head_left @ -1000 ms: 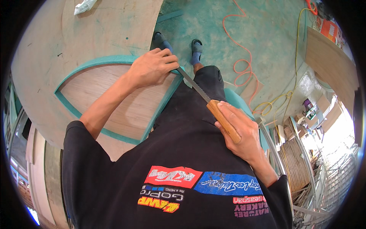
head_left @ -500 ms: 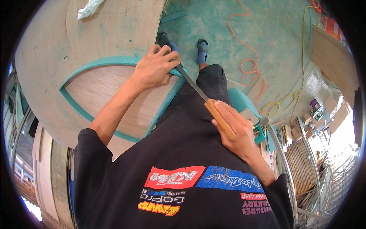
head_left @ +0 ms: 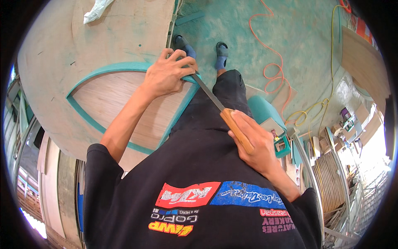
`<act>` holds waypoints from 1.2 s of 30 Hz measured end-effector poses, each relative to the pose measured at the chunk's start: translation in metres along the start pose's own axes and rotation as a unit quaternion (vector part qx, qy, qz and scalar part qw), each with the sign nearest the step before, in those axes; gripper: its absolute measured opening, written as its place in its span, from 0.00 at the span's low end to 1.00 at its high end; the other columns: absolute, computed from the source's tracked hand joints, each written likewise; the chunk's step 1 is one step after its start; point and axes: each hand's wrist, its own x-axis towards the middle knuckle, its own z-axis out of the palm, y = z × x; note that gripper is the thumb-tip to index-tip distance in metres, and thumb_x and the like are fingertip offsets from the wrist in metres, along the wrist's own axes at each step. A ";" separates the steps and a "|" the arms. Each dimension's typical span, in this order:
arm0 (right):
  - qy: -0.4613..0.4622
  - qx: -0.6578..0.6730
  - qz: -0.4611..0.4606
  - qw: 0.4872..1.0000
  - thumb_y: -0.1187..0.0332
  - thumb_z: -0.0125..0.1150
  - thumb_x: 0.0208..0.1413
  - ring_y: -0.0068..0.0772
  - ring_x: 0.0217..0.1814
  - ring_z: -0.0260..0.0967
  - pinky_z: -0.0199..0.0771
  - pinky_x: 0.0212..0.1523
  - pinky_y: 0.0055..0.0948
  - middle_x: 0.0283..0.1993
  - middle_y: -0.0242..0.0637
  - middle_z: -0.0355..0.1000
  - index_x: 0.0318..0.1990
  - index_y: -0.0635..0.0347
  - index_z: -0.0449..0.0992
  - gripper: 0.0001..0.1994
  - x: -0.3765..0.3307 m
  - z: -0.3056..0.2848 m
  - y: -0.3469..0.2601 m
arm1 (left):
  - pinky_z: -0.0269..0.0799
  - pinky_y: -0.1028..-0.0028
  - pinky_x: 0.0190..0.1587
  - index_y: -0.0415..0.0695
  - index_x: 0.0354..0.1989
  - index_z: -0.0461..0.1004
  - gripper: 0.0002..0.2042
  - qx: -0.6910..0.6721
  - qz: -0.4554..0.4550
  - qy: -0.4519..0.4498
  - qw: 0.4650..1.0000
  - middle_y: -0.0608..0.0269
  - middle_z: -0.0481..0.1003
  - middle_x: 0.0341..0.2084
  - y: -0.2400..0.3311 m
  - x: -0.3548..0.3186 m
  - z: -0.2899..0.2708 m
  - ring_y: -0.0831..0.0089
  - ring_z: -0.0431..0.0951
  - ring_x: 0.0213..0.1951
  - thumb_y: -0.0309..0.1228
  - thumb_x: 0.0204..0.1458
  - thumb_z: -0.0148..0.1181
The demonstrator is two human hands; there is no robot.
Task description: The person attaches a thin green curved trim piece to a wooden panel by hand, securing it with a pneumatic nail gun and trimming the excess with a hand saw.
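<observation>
My right hand is wrapped round the wooden handle of a long, narrow, dark file. Bent fingers of my left hand grip the file's far end, which is partly hidden under them. The blade slants across one corner of a teal, curved, pointed frame. Inside the frame's border shows a pale wood-grain panel. The left hand rests over the frame's corner near the table edge, and my left forearm crosses above the panel.
The frame lies on a large plywood tabletop with a white plastic scrap. An orange hose and a yellow hose coil on the dusty green floor. A teal plastic stool stands beside my leg. Boards lean at right.
The file and my right hand have shifted slightly toward the left hand, along the blade's line. The left hand stays at the frame's corner.
</observation>
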 end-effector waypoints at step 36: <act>-0.007 0.002 0.004 1.000 0.68 0.67 0.58 0.51 0.38 0.80 0.81 0.33 0.40 0.58 0.41 0.76 0.62 0.54 0.74 0.23 -0.006 -0.003 0.003 | 0.66 0.61 0.59 0.48 0.36 0.86 0.15 0.024 -0.034 -0.021 0.999 0.79 0.77 0.49 0.005 0.003 -0.002 0.69 0.71 0.55 0.27 0.35 0.65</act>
